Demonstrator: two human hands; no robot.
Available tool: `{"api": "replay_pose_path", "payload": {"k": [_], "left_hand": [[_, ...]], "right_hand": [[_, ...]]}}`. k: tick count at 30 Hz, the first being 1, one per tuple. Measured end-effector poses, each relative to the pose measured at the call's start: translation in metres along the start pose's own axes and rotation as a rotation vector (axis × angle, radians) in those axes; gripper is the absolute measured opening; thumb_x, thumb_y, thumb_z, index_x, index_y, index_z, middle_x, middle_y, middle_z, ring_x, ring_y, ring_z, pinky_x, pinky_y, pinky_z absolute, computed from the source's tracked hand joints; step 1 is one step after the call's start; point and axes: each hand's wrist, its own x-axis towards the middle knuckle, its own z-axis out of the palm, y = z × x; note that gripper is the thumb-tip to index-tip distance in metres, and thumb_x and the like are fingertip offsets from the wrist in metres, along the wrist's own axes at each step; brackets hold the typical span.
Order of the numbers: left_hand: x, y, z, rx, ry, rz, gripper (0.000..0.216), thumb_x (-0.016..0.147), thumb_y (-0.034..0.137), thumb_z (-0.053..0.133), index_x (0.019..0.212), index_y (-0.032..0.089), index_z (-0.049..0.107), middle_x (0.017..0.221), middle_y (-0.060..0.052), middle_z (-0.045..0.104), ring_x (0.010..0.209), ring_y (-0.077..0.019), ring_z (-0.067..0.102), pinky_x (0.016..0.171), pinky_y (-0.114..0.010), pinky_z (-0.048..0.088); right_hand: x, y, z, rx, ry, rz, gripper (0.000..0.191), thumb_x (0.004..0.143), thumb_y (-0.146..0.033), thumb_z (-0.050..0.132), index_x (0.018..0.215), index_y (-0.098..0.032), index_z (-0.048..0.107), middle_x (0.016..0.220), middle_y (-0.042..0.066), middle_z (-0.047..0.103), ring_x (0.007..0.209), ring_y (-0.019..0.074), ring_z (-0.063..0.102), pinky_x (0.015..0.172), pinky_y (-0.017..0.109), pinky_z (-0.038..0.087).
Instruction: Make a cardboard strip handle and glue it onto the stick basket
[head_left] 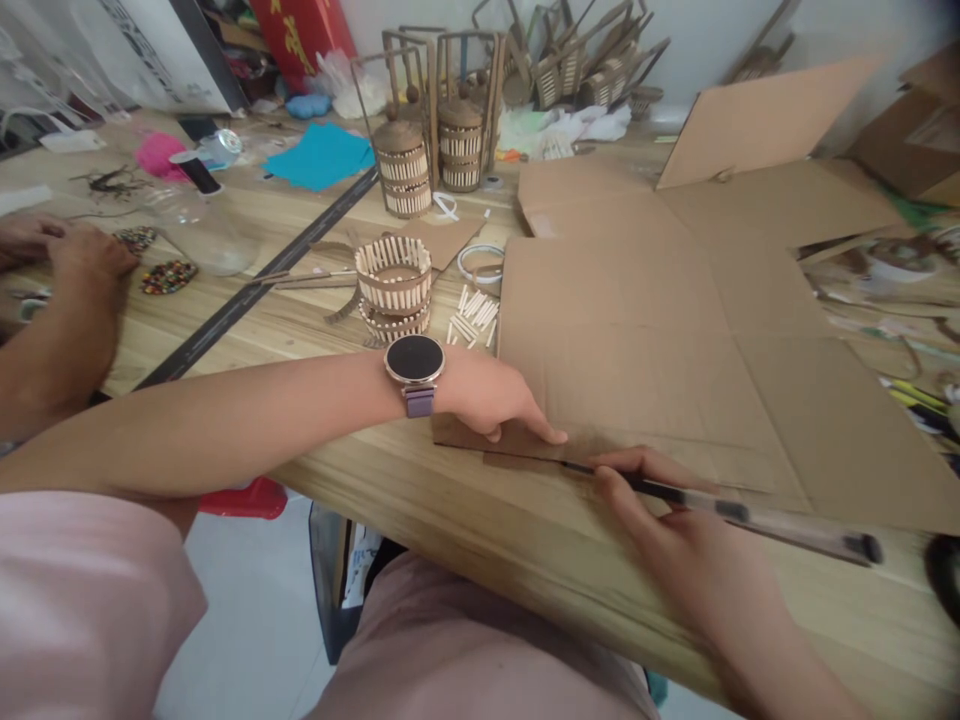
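Observation:
A large flattened cardboard sheet (660,330) lies on the wooden table. My left hand (491,398), with a round watch on the wrist, presses fingers down on the sheet's near left corner, where a narrow cardboard strip (525,455) lies along the edge. My right hand (675,520) is closed around a long dark pen-like tool (750,512), its tip touching the cardboard just beside my left fingertips.
A small basket of light sticks (394,285) and loose short sticks (474,318) stand just behind my left hand. Taller stick baskets (427,150), a long black ruler (255,285), beads (169,276) and another person's hands (67,255) are at the left.

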Motion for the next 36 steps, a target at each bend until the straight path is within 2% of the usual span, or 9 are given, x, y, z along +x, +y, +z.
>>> {"api": "replay_pose_path", "payload": {"k": [4,11,13,21,25,30,34,36], "left_hand": [[-0.001,0.001,-0.001,0.006,0.000,0.003,0.072,0.083,0.016,0.065,0.143,0.045,0.039,0.118,-0.001,0.071,0.095,-0.0227,0.065,0.069,-0.027,0.042],[-0.001,0.002,-0.001,-0.009,-0.001,0.002,0.070,0.082,0.013,0.064,0.142,0.043,0.043,0.119,-0.001,0.071,0.096,-0.0226,0.065,0.070,-0.028,0.042],[-0.001,0.003,-0.002,-0.023,0.000,0.003,0.071,0.081,0.011,0.063,0.141,0.043,0.044,0.118,-0.001,0.072,0.094,-0.0223,0.066,0.069,-0.028,0.043],[-0.002,0.004,-0.004,-0.009,-0.003,0.004,0.070,0.081,0.010,0.063,0.141,0.042,0.046,0.117,-0.002,0.072,0.094,-0.0221,0.066,0.067,-0.027,0.042],[-0.001,0.002,-0.001,-0.015,0.018,0.030,0.069,0.081,0.013,0.065,0.141,0.041,0.045,0.116,-0.002,0.072,0.095,-0.0226,0.066,0.067,-0.028,0.042],[-0.001,0.000,0.000,-0.065,0.041,-0.008,0.071,0.079,0.012,0.066,0.138,0.046,0.046,0.107,0.000,0.074,0.086,-0.0204,0.065,0.068,-0.026,0.042],[-0.002,0.001,-0.001,-0.060,0.034,-0.016,0.071,0.080,0.013,0.066,0.139,0.046,0.045,0.106,-0.001,0.074,0.080,-0.0199,0.065,0.065,-0.026,0.041],[-0.002,0.002,-0.001,-0.049,0.024,-0.032,0.070,0.081,0.014,0.066,0.139,0.047,0.044,0.106,-0.001,0.073,0.080,-0.0197,0.065,0.065,-0.026,0.041]], "right_hand": [[-0.003,-0.003,-0.001,-0.003,0.010,-0.025,0.019,0.081,-0.035,0.054,0.070,-0.026,0.066,0.062,-0.002,0.069,0.054,0.0170,0.065,0.048,0.025,0.049],[0.002,-0.018,0.038,0.108,-0.054,-0.132,0.014,0.084,-0.029,0.055,0.078,-0.026,0.068,0.076,0.000,0.073,0.073,0.0192,0.069,0.066,0.029,0.052],[0.005,-0.019,0.045,0.113,-0.085,-0.152,0.014,0.084,-0.029,0.055,0.079,-0.026,0.068,0.077,0.000,0.074,0.075,0.0197,0.069,0.067,0.030,0.052],[0.005,-0.016,0.045,0.108,-0.120,-0.132,0.015,0.084,-0.029,0.054,0.079,-0.025,0.068,0.078,0.000,0.074,0.075,0.0195,0.069,0.064,0.029,0.050],[0.005,-0.012,0.032,0.077,-0.100,-0.092,0.017,0.084,-0.034,0.054,0.079,-0.025,0.068,0.079,0.000,0.074,0.074,0.0196,0.069,0.063,0.029,0.052],[0.001,0.005,-0.007,-0.037,-0.081,-0.041,0.021,0.084,-0.038,0.053,0.073,-0.027,0.067,0.062,-0.003,0.068,0.056,0.0177,0.065,0.049,0.026,0.049],[-0.003,0.023,-0.046,-0.193,-0.005,-0.046,0.029,0.085,-0.050,0.051,0.075,-0.029,0.067,0.073,0.000,0.075,0.067,0.0226,0.071,0.050,0.029,0.052],[-0.002,0.032,-0.061,-0.270,0.016,-0.058,0.031,0.086,-0.054,0.050,0.084,-0.030,0.070,0.083,0.002,0.077,0.076,0.0254,0.073,0.057,0.033,0.055]]}}
